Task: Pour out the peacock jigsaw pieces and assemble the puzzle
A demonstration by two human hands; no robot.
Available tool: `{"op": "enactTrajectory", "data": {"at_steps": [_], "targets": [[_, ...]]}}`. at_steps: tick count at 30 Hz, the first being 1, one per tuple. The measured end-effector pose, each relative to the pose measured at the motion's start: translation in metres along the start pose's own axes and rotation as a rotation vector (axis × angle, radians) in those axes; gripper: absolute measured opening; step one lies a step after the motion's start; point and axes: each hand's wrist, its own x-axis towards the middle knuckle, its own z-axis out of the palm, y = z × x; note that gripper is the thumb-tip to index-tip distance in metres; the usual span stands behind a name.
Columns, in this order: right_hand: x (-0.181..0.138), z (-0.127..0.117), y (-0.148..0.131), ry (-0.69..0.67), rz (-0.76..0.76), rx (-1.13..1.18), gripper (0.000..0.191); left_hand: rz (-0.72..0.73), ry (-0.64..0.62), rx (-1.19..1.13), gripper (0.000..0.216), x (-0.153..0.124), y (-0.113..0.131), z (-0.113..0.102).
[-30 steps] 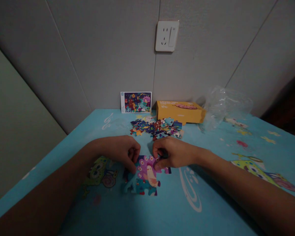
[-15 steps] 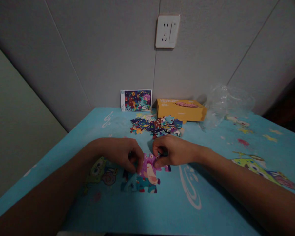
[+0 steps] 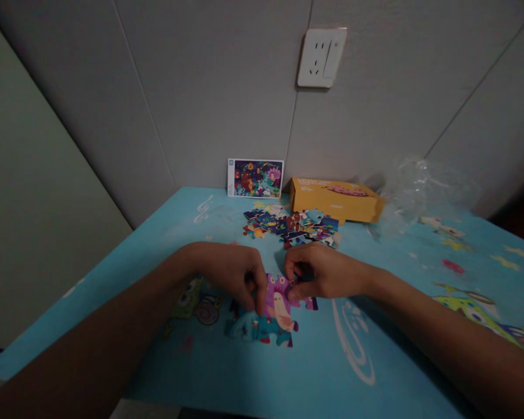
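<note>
A small joined patch of jigsaw puzzle point(image 3: 279, 317), purple above and teal below, lies flat on the blue table cover. Over its left side my left hand point(image 3: 238, 276) bends down, thumb and finger pinched at the edge of a purple puzzle piece. My right hand point(image 3: 317, 270) is closed at the patch's upper right, its thumb and forefinger on another purple piece. The fingers hide parts of both pieces. Just behind the hands lies a heap of loose puzzle pieces point(image 3: 297, 227), overlapping one another.
A picture card point(image 3: 255, 178) of the puzzle scene leans against the wall. Right of it lies a yellow box point(image 3: 336, 199), with a crumpled clear plastic bag point(image 3: 419, 195) beside it. A socket point(image 3: 322, 58) is on the wall. The table cover point(image 3: 192, 387) has printed cartoon figures.
The view has turned slightly left, so everything appears farther right. Both hands stay at the same spots on the puzzle patch, with little visible finger movement.
</note>
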Motion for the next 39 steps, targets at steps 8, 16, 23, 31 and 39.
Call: {"op": "enactTrajectory", "data": {"at_steps": [8, 16, 23, 31, 39], "targets": [[0.001, 0.001, -0.002, -0.007, 0.017, 0.009, 0.023, -0.019, -0.028, -0.054, 0.01, 0.002, -0.003, 0.002], [0.0, -0.001, -0.002, -0.008, 0.011, 0.015, 0.021, -0.109, 0.071, 0.013, 0.017, 0.005, 0.003, 0.0], [0.0, 0.002, 0.003, 0.002, -0.025, -0.011, 0.023, -0.174, 0.034, 0.012, 0.015, 0.005, 0.005, 0.001], [0.0, 0.002, 0.005, 0.005, -0.036, -0.006, 0.025, -0.33, -0.025, -0.049, 0.017, 0.004, 0.004, 0.001], [-0.003, -0.002, 0.002, 0.004, -0.027, -0.069, 0.027, -0.16, 0.225, 0.018, 0.017, 0.012, 0.001, 0.002]]}}
